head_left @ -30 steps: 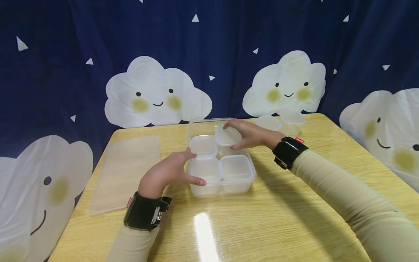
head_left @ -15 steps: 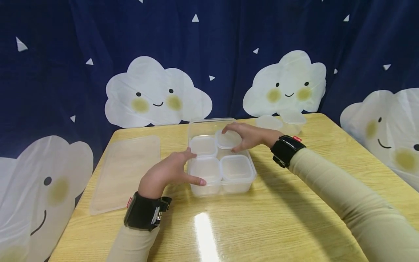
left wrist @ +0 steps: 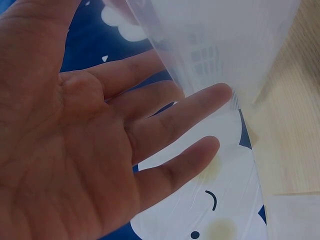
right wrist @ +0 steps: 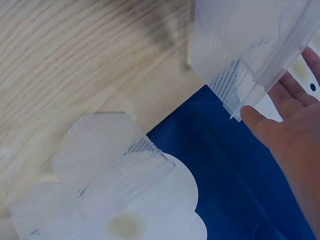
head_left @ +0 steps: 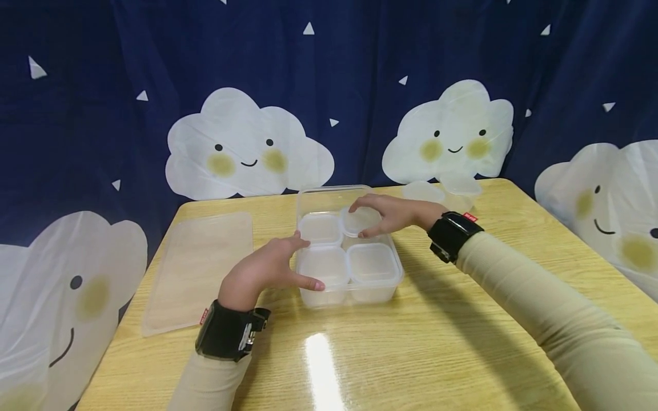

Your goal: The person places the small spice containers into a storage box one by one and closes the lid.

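Observation:
A large clear plastic box point(head_left: 336, 201) stands on the table with several small frosted square containers inside it. One small container point(head_left: 321, 228) sits at the back left, one point(head_left: 323, 265) at the front left and another point(head_left: 372, 262) at the front right. At the back right, my right hand point(head_left: 393, 212) holds a fourth small container point(head_left: 360, 219) by its sides, thumb at the near side and fingers at the far side. My left hand point(head_left: 272, 265) rests against the box's left side, fingers extended and thumb by the front rim. The held container's bottom is hidden.
A flat translucent rectangular lid point(head_left: 203, 268) lies on the wooden table point(head_left: 437, 342) to the left. Several frosted plastic pieces point(head_left: 457, 188) lie at the back right corner. A dark blue curtain point(head_left: 354, 68) with clouds hangs behind the table.
My right hand has lowered the small container into the back right of the box, so its rim now sits lower. The left hand has stayed in place.

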The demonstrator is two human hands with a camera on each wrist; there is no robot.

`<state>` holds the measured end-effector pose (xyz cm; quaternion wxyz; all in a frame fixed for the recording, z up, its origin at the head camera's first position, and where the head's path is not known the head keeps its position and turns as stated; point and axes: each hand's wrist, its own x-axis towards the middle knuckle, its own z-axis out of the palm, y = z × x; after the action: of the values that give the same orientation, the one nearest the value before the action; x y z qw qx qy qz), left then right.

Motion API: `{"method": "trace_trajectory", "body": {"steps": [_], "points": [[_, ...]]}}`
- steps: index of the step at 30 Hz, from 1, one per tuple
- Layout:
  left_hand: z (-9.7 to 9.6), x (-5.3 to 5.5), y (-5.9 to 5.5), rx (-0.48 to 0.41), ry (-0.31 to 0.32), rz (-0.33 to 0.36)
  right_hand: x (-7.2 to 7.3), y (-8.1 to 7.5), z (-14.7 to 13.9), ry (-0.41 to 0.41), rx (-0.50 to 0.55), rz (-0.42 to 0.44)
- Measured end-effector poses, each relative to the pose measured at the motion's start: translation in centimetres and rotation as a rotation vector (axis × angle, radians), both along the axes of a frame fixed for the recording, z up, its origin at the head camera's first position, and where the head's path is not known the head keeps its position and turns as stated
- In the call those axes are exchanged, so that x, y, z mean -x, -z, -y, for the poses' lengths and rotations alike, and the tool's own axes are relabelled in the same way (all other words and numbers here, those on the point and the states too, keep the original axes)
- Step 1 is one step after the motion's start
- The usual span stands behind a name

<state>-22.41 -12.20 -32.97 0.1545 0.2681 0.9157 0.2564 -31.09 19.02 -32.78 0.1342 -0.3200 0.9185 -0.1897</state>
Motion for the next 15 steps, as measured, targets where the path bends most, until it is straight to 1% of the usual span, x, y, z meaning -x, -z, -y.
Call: {"method": "trace_trajectory", "body": {"steps": [2, 5, 9, 15], "points": [[0.02, 0.03, 0.01, 0.001, 0.001, -0.001, -0.01, 0.08, 0.12, 0.012, 0.005, 0.003], [0.05, 0.08, 0.02, 0.005, -0.002, 0.002, -0.01, 0.23, 0.39, 0.009, 0.005, 0.001], [0.07, 0.07, 0.05, 0.002, -0.001, 0.007, -0.02, 0.22, 0.65, -0.006, -0.015, -0.003], [0.03, 0.08, 0.13, 0.002, 0.006, -0.005, 0.17, 0.01, 0.67, -0.028, -0.032, -0.01]]}}
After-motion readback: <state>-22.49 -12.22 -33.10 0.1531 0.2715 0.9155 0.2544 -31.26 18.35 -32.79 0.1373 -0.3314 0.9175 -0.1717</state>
